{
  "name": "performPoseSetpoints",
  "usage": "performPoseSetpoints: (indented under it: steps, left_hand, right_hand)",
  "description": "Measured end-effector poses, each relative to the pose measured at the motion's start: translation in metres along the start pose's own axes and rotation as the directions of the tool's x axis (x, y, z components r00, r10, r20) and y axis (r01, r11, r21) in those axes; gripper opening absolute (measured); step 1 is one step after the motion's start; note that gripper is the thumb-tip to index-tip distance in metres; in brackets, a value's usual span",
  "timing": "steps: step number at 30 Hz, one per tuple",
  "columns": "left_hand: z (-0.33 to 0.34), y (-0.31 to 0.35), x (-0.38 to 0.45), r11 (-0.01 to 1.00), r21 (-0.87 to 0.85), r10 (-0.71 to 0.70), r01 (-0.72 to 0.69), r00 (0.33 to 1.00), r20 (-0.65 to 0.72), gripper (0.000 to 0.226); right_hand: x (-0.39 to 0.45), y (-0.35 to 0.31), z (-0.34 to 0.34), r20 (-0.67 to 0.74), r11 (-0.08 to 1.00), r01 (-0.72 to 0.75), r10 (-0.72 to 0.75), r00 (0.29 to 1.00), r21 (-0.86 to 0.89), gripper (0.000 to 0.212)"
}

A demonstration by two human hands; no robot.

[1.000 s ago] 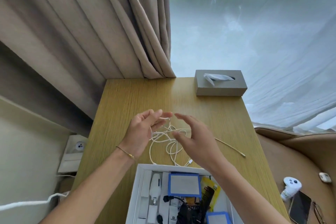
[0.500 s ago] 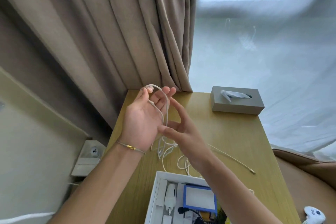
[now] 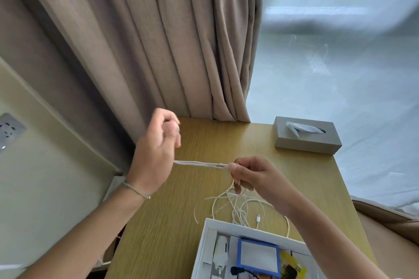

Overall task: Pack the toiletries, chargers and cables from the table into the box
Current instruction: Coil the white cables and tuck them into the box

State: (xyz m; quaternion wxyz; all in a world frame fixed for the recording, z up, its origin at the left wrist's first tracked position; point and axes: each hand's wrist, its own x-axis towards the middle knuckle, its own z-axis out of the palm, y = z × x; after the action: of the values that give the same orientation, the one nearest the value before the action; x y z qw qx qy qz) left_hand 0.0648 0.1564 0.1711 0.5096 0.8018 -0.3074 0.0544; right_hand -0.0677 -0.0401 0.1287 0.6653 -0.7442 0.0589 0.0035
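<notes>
— How many hands are on the thin white charging cable (image 3: 200, 164)?

— Two. The left hand (image 3: 156, 152) has its fingers (image 3: 174, 129) curled closed, and several strands of the cable run taut from its palm side across to the right hand (image 3: 251, 173), which pinches them between thumb and bent fingers. The left hand is blurred, so I cannot tell exactly how the strands sit inside it.

— And the rest of the cable?

— It hangs below the right fingers in a loose tangle of loops lying on the light wooden desk (image 3: 176, 233), with one small white plug end showing just beside the box rim. The stretched part looks like a flat bundle of parallel strands.

— What lies nearer than the hands?

— One open white cardboard box (image 3: 205, 240), below the right fingers. Inside I count one white plastic device (image 3: 221, 252), one blue-framed grey rectangle (image 3: 258, 258), one yellow packet (image 3: 291, 266) and some black items I cannot make out.

— Anything beyond the fingers?

— One grey tissue box (image 3: 306, 136) with a white tissue sticking out, well apart to the far right, and one beige curtain (image 3: 170, 41) behind the left hand.
</notes>
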Motion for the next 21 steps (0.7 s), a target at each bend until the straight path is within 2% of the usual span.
performPoseSetpoints:
  steps: [1, 4, 5, 6, 8, 10, 11, 13, 15, 16, 17, 18, 19, 20, 21]
  left_hand:
    - [0.002, -0.002, -0.007, 0.994, 0.108, 0.022, -0.033, 0.995, 0.101, 0.021]
    - [0.012, -0.001, -0.03, 0.909, 0.343, 0.066, -0.236, 0.895, 0.442, 0.077]
    - [0.016, -0.001, -0.036, 0.895, 0.354, 0.061, -0.273, 0.858, 0.51, 0.082]
    - [0.02, -0.002, -0.04, 0.904, 0.334, 0.044, -0.266, 0.837, 0.546, 0.076]
    - [0.025, -0.004, -0.044, 0.969, 0.212, -0.008, -0.123, 0.848, 0.53, 0.051]
    - [0.024, -0.005, -0.044, 0.995, -0.034, -0.066, 0.097, 0.859, 0.507, 0.052]
    - [0.023, -0.004, -0.045, 0.968, -0.16, -0.09, 0.193, 0.863, 0.496, 0.056]
    - [0.023, -0.001, -0.048, 0.93, -0.271, -0.114, 0.249, 0.895, 0.43, 0.06]
    - [0.026, 0.006, -0.048, 0.924, -0.288, -0.176, 0.251, 0.949, 0.262, 0.059]
    - [0.028, 0.008, -0.044, 0.892, -0.346, -0.24, 0.291, 0.953, 0.183, 0.058]
    - [0.028, 0.008, -0.039, 0.799, -0.482, -0.335, 0.359, 0.932, 0.14, 0.058]
    - [0.027, 0.009, -0.031, 0.6, -0.68, -0.433, 0.421, 0.886, 0.167, 0.058]
    - [0.023, 0.01, -0.022, 0.331, -0.832, -0.482, 0.445, 0.838, 0.256, 0.059]
    - [0.017, 0.009, -0.015, 0.119, -0.891, -0.498, 0.437, 0.803, 0.327, 0.06]
    - [0.012, 0.009, -0.009, 0.024, -0.907, -0.509, 0.421, 0.786, 0.352, 0.06]
  right_hand:
    - [0.001, -0.003, 0.001, -0.033, 0.999, 0.016, -0.017, 0.999, -0.043, 0.036]
    - [0.008, -0.015, 0.009, -0.076, 0.986, 0.07, -0.082, 0.994, -0.149, 0.038]
    - [0.01, -0.019, 0.012, -0.057, 0.989, 0.073, -0.081, 0.995, -0.128, 0.038]
    - [0.012, -0.021, 0.014, -0.031, 0.992, 0.068, -0.071, 0.997, -0.103, 0.037]
    - [0.013, -0.022, 0.017, -0.004, 0.994, 0.048, -0.048, 0.999, -0.099, 0.037]
    - [0.01, -0.021, 0.018, 0.008, 0.994, 0.037, -0.036, 0.999, -0.103, 0.039]
    - [0.008, -0.019, 0.02, 0.02, 0.998, 0.027, -0.026, 0.999, -0.065, 0.04]
    - [0.004, -0.018, 0.024, 0.045, 0.999, 0.002, -0.005, 0.999, 0.053, 0.04]
    - [0.001, -0.017, 0.032, 0.055, 0.991, -0.015, 0.008, 0.998, 0.131, 0.04]
    - [0.0, -0.015, 0.037, 0.06, 0.989, -0.02, 0.011, 0.998, 0.15, 0.041]
    - [-0.001, -0.011, 0.042, 0.069, 0.987, -0.031, 0.02, 0.997, 0.159, 0.041]
    - [-0.002, -0.007, 0.047, 0.082, 0.986, -0.053, 0.041, 0.996, 0.161, 0.04]
    - [-0.004, 0.0, 0.051, 0.098, 0.984, -0.082, 0.067, 0.993, 0.16, 0.039]
    - [-0.006, 0.007, 0.054, 0.113, 0.981, -0.112, 0.094, 0.989, 0.161, 0.039]
    - [-0.007, 0.014, 0.055, 0.119, 0.976, -0.139, 0.12, 0.986, 0.165, 0.039]
